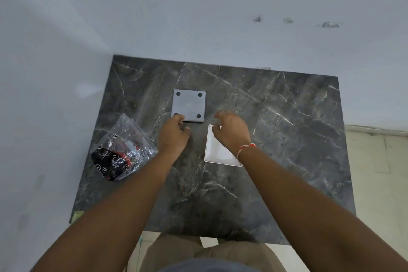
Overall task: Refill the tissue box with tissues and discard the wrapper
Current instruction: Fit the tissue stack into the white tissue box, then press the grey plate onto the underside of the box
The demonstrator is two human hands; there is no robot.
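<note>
Dark marble worktop (287, 139): left hand (173, 136) pinches the grey square box base (189, 105) at its 7 o'clock corner; right hand (230, 131) hovers, fingers loosely curled, over the white tray (215, 153).

Both bare forearms stretched forward from the bottom corners, converging toward the middle. Left hand (174, 133) palm down, fingers curled, fingertips pinching at something in front. Right hand (230, 131) raised slightly, back of the hand up, fingers loosely curled and blurred, holding nothing visible. Red-and-white thread (246, 147) tied around the right wrist.
</note>
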